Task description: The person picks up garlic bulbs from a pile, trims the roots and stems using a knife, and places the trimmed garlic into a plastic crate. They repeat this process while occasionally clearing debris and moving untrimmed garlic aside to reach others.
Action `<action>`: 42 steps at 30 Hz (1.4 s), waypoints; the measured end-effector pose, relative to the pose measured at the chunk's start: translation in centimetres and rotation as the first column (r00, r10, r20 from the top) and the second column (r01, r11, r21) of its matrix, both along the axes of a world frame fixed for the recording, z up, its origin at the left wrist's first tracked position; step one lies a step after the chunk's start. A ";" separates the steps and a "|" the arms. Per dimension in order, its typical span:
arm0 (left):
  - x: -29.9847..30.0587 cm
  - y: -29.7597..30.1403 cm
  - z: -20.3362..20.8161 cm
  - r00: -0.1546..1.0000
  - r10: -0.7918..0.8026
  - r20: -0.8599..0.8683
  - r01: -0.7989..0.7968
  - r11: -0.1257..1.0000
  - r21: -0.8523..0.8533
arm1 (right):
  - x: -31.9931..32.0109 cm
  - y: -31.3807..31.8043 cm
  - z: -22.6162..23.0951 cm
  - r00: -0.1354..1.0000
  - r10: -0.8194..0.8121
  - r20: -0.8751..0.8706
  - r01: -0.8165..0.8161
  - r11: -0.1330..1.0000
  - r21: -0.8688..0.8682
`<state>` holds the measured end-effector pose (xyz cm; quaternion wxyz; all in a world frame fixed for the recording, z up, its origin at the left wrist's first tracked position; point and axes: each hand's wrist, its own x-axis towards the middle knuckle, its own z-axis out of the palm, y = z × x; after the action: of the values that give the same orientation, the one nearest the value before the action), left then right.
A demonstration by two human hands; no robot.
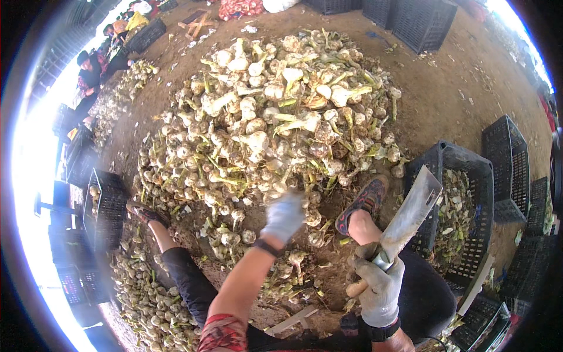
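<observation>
A big heap of garlic bulbs with cut stems lies on the ground before me. My left hand, in a pale glove, is at the heap's near edge. Motion smears its fingers, so whether it holds a bulb cannot be made out. My right hand, in a grey-white glove, is closed round the handle of a broad-bladed knife. Its worn metal blade points up and to the right, above my right knee. The wooden end of the handle shows below the fingers.
A black plastic crate with stem trimmings stands by my right leg; more crates lie beyond it. A second spread of garlic covers the ground at lower left. Another person sits far left. My feet flank the heap.
</observation>
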<state>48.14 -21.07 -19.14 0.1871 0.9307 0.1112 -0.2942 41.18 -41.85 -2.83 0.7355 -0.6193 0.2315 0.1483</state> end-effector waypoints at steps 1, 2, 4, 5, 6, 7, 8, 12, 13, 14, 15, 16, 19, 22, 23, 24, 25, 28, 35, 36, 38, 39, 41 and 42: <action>1.2 -2.1 -1.5 0.992 -0.122 -0.015 0.122 0.989 0.078 | 0.0 0.0 -0.3 1.000 0.007 -0.002 -0.007 1.000 0.002; 2.1 -3.2 -3.4 0.973 -0.229 -0.040 0.233 0.958 0.167 | -0.1 0.1 -0.3 1.000 0.020 0.001 -0.020 1.000 -0.005; 2.0 -4.3 -8.4 0.937 -0.343 -0.067 0.349 0.906 0.237 | 0.3 0.2 0.4 0.998 0.051 -0.046 -0.053 0.998 -0.031; 2.4 -6.0 -8.4 0.959 -0.280 -0.038 0.281 0.932 0.231 | 0.4 -0.2 0.0 0.998 0.048 -0.051 -0.050 0.998 -0.041; 2.4 -6.1 -8.6 0.974 -0.225 -0.029 0.226 0.952 0.207 | 0.3 -0.3 -0.2 0.998 0.037 -0.041 -0.038 0.998 -0.040; 2.3 -5.7 -8.6 0.986 -0.167 -0.022 0.168 0.968 0.187 | 0.2 0.0 0.1 0.999 0.028 -0.030 -0.029 0.999 -0.036; 1.8 -4.7 -8.4 0.987 -0.161 -0.025 0.163 0.967 0.197 | 0.4 0.4 0.9 0.991 0.009 -0.131 -0.011 1.000 -0.017; -3.9 -0.4 -8.0 0.961 -0.265 0.073 0.256 0.959 0.119 | 0.2 1.0 0.9 0.991 0.103 -0.091 -0.101 0.995 0.022; -6.2 0.2 -8.0 0.959 -0.283 0.013 0.281 0.956 0.088 | 0.0 1.3 0.8 0.992 0.102 -0.077 -0.099 0.994 0.035; -8.9 0.6 -7.4 0.981 -0.186 0.054 0.185 0.982 0.029 | -0.1 1.8 0.9 0.992 0.111 -0.068 -0.107 0.993 0.058; -13.2 2.4 -9.8 0.977 -0.075 0.199 0.080 0.997 -0.019 | -0.2 2.8 2.4 0.976 0.206 -0.072 -0.204 0.978 0.036; -13.4 0.7 -6.7 0.997 0.061 0.055 -0.055 0.993 -0.103 | -0.3 2.4 1.9 0.983 0.181 -0.025 -0.180 0.984 0.013; -18.2 -0.1 -7.2 0.808 0.585 0.069 -0.534 0.777 -0.333 | -1.9 2.0 -0.5 0.972 0.150 0.181 -0.152 0.988 -0.005; -22.7 4.5 -8.6 0.243 0.926 -0.288 -0.620 -0.080 -0.780 | -3.2 3.3 -2.5 0.962 0.176 0.209 -0.199 0.975 0.095; -24.7 8.2 -7.7 0.180 0.815 -0.551 -0.495 -0.409 -0.767 | -3.2 3.5 -4.4 0.951 0.183 0.249 -0.211 0.973 0.093; -25.7 12.1 -5.5 0.138 0.827 -0.544 -0.366 -0.468 -0.804 | -2.7 3.7 -5.4 0.940 0.196 0.278 -0.231 0.968 0.096; -25.8 16.3 -2.1 0.117 0.826 -0.552 -0.241 -0.515 -0.822 | -2.1 3.3 -6.7 0.932 0.194 0.306 -0.232 0.969 0.091; -28.1 28.1 13.8 -0.189 0.977 -0.098 -0.148 -0.127 -0.981 | 0.1 1.0 -8.5 0.907 0.415 -0.069 -0.392 0.893 0.220; -35.4 42.2 20.3 -0.398 0.904 -0.154 0.269 -0.045 -0.962 | -1.1 2.8 -6.9 0.874 0.483 -0.053 -0.476 0.872 0.111; -32.2 38.7 19.5 -0.424 0.886 -0.188 0.197 -0.113 -0.974 | -1.9 1.7 -6.8 0.905 0.425 -0.030 -0.423 0.904 0.058; -32.8 35.8 13.6 -0.510 0.848 -0.145 -0.097 -0.224 -0.970 | -2.8 3.2 -6.2 0.894 0.443 0.069 -0.447 0.893 0.052; -27.9 29.9 10.4 -0.401 0.911 0.094 -0.431 -0.098 -0.897 | -3.4 1.5 -6.3 0.923 0.374 0.091 -0.376 0.927 -0.002; -26.4 24.3 6.6 -0.197 0.978 0.073 -0.473 -0.030 -0.881 | -4.3 2.2 -5.6 0.918 0.358 0.171 -0.359 0.933 -0.025; -25.3 20.3 3.6 0.044 0.999 0.031 -0.484 0.048 -0.874 | -4.8 2.6 -4.5 0.920 0.338 0.199 -0.338 0.940 -0.033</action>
<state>22.88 -0.77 -15.55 0.6634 0.5580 0.4467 0.2213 36.41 -39.23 -7.37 0.7192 -0.6609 0.0453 0.2097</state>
